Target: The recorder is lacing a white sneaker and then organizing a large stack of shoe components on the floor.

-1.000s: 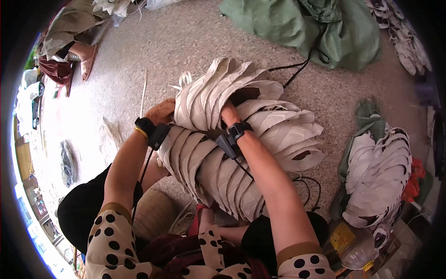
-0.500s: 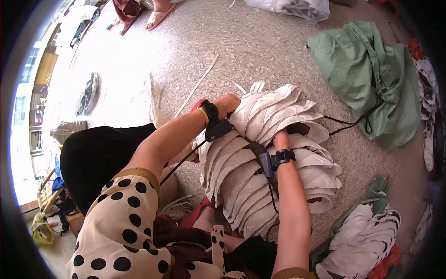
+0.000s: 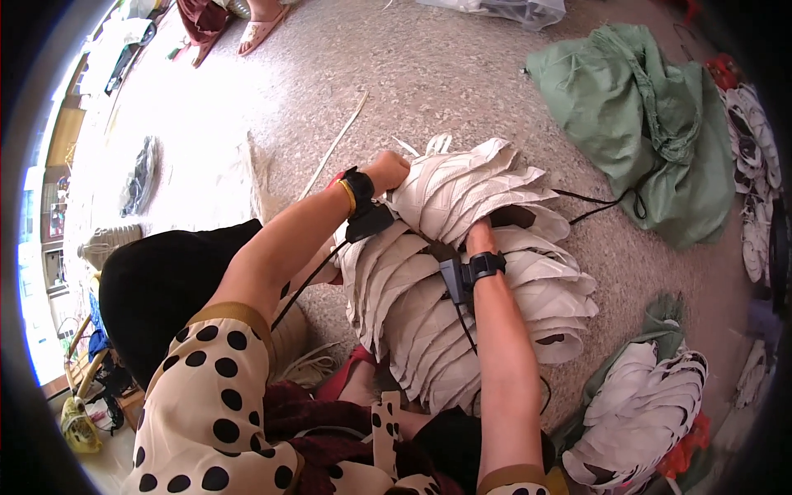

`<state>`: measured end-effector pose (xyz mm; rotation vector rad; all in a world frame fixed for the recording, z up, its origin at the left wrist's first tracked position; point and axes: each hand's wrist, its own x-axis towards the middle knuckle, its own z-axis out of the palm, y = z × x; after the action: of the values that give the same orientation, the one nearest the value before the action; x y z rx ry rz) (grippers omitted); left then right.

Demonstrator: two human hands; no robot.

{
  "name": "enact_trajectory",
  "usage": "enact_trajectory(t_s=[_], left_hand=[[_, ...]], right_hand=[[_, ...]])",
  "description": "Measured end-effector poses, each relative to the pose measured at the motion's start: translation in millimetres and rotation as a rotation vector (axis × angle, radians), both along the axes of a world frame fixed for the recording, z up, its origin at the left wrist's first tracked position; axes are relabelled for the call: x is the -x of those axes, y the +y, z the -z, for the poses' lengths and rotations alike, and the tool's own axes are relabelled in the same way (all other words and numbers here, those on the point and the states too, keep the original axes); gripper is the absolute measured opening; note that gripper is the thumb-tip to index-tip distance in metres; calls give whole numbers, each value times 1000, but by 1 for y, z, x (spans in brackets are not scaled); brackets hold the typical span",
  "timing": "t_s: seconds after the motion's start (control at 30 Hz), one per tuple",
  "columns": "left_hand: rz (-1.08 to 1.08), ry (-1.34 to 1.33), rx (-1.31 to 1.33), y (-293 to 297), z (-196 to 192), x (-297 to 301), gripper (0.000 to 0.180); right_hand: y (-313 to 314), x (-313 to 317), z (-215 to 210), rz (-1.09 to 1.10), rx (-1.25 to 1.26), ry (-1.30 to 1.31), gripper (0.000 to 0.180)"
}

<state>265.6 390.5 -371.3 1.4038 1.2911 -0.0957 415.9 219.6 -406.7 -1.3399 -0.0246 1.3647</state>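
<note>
Bundles of nested white stitched pieces that look like shoe uppers (image 3: 462, 191) lie before me on the floor. My left hand (image 3: 388, 172) is closed on the far left end of the top bundle. From the near side my right hand (image 3: 481, 237) reaches in under that bundle, beside a dark opening; its fingers are hidden. More nested white pieces (image 3: 396, 293) fan out on the near left, and another group (image 3: 549, 289) lies to the right of my right wrist. Both wrists wear black straps with small dark devices and cables.
A green cloth sack (image 3: 635, 132) with a black cord lies at the far right. Another white stack (image 3: 635, 421) sits at the near right. A pale strip (image 3: 334, 144) lies on the speckled floor. Another person's sandalled foot (image 3: 262, 31) is at the far left. Black cloth (image 3: 173, 289) bulges beside my left arm.
The whole view has shifted slightly, so things appear a little farther left and higher. Both hands keep about the same places on the white bundle.
</note>
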Motion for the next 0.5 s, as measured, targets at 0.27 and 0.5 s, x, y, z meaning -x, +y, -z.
enact_trajectory(t_s=[0.27, 0.5], left_hand=[[148, -56, -833, -56, -89, -54, 61], [575, 2, -901, -90, -100, -70, 67]], right_hand=[[18, 25, 26, -19, -93, -637, 48], [7, 35, -29, 95, -109, -599, 33]])
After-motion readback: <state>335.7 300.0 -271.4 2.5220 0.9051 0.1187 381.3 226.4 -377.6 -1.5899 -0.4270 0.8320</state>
